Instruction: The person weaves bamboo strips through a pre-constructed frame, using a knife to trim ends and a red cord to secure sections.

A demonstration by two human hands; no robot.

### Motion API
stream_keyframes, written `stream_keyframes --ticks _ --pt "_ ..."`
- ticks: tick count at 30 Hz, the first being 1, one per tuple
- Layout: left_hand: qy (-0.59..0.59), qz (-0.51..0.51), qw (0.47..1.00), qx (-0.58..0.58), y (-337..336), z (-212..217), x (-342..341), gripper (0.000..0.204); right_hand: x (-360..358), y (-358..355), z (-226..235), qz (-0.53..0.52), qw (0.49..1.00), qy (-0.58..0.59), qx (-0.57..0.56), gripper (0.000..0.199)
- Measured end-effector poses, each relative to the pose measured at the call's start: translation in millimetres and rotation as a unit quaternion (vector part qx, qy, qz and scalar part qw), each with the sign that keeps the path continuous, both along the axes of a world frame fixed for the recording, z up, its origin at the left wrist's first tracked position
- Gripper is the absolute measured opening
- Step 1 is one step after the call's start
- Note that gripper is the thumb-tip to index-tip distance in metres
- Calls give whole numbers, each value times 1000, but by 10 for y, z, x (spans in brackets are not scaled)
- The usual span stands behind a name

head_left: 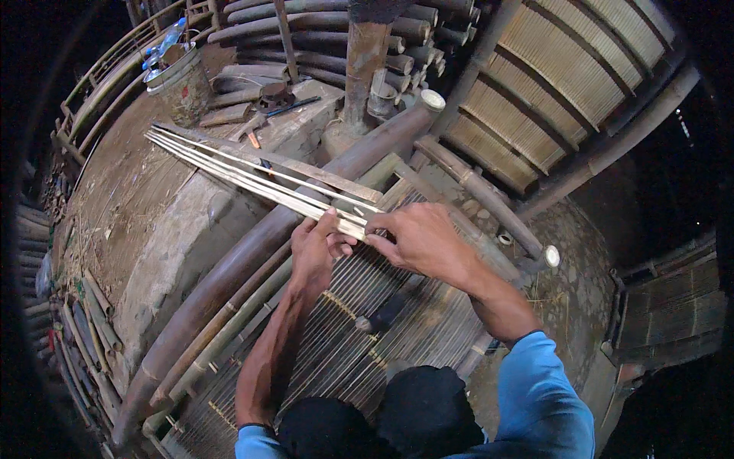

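Observation:
Several long, pale bamboo strips [260,189] stretch from in front of me toward the far left, their far ends close together. My left hand [315,249] is closed around the near part of the bundle, thumb on top. At the near ends, my right hand [420,239] is closed, with thumb and forefinger pinching the strips; exactly which strips it grips is hidden. One thinner strip lies slightly apart above the bundle, running toward my right hand. Below both hands is a slatted bamboo platform [344,283], on which rests a dark object with a pale rounded end [365,324].
A thick bamboo pole [252,256] crosses beside the platform. At the far left stands a dirty bucket [182,92] with bottles in it. Stacked bamboo poles [306,38] lie behind a post [367,69]. A slatted panel [550,73] leans at the upper right.

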State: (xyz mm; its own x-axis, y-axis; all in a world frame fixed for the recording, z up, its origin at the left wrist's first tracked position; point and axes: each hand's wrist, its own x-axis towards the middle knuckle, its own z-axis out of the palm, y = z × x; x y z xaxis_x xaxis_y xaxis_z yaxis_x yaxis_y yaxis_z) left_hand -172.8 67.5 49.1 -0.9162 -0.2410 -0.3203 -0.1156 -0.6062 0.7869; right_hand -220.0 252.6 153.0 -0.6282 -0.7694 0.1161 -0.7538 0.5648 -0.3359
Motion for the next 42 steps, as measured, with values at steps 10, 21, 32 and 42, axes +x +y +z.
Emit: stream_keyframes --ticks 10,21,32,42 --pt "26 -30 999 -4 -96 -108 -88 26 -569 -388 -366 -45 984 -140 -97 57" --pt "-31 12 999 -4 -43 -76 -230 30 -793 -580 -612 -79 994 -27 -76 52" --pt "-18 42 998 -46 -89 -163 -347 24 -964 -629 -771 -10 968 -245 -54 44" --pt "27 35 998 -36 -45 -329 -397 22 -1048 -437 -816 18 967 -242 -80 46"
